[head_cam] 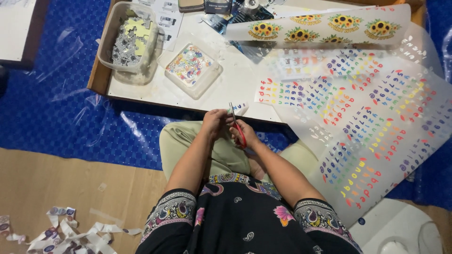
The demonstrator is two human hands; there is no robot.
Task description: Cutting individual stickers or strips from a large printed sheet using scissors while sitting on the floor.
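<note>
paisley sleeves framed the lap; paper offcuts (70, 233) littered the floor. right hand (245, 135) gripped red-handled scissors (238, 126), left hand (214, 122) pinched a small sticker strip (239, 108) beside rainbow letter sheets (367, 127).

Red-handled scissors (238, 126) held in the right hand (245, 135), thin metal blades pointing up and away toward the low table's near edge, handles looped around the fingers. A small white sticker strip (239, 108) with coloured print is pinched by the left hand (215, 123), sitting right at the blade tips; whether the blades bite it cannot be told. Both hands are close together, touching or nearly so, above the lap, just short of the table edge.
</note>
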